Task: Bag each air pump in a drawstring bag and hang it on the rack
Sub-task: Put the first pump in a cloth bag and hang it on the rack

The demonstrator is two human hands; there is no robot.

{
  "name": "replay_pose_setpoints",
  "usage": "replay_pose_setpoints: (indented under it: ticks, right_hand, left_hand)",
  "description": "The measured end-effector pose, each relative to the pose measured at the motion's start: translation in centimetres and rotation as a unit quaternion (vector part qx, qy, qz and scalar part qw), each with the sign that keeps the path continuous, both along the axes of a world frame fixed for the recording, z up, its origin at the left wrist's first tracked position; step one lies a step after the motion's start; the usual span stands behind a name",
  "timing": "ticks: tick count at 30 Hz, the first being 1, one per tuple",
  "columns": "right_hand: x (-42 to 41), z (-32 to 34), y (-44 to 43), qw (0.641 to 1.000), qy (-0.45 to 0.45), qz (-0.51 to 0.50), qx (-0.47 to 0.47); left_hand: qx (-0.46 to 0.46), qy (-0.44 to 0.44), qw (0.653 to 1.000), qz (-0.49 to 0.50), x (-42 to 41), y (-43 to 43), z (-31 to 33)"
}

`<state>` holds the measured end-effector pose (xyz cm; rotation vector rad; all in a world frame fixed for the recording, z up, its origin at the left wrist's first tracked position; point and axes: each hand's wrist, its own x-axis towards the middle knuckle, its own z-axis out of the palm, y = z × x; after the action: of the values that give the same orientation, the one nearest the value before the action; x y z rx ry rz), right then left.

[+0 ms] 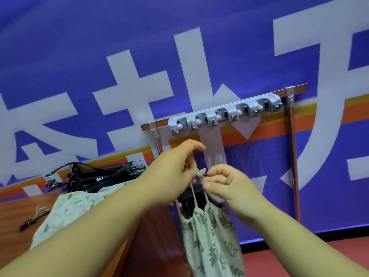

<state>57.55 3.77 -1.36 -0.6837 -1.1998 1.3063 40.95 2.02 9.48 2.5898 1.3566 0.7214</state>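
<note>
step: tying off. The air pump is already sitting inside the drawstring bag, and both hands are working the cord above the bag mouth. Hanging is not yet done.
left hand: fingers are curling in and pinching the knotted part of the cord, below the rack.
right hand: fingers are curling and pinching the other side of the cord, also below the rack, just right of the knot.
bag location: hanging free from the cords, below the left half of the rack and well apart from its clips. It is not resting on the desk.
pump visibility: only the black top is poking out of the gathered mouth; cloth is hiding the rest.
axis: the long axis is running roughly vertical, leaning slightly. The top end is pointing up toward the rack and the bottom end is running out of frame.
next move (my read): finishing the knot so a loop is standing open, then lifting the bag up to the rack and slipping the loop over one hook. One hand will likely be carrying the weight while the other is guiding the cord.
rack state: nothing is hanging on it, and the small hooks are too blurred to say more.
remaining: more black pumps and a spare bag are lying on the desk, below-left of the rack, so the task is looking early.
</note>
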Motion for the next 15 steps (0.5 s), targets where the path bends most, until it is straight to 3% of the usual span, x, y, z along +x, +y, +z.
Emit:
replay_pose_setpoints:
  ticks: [8, 15]
  right_hand:
    - [-4.0, 2.9, 2.2, 0.999, -0.008, 0.009, 0.041]
    - [-6.3, 3.7, 6.1, 0.996, -0.034, -0.054, 0.059]
  left_hand:
    - [-0.047, -0.206, 0.977, 0.039, -3.0, 3.1, 0.0]
    - [-0.037, -0.214, 0.975, 0.052, -5.0, 7.8, 0.2]
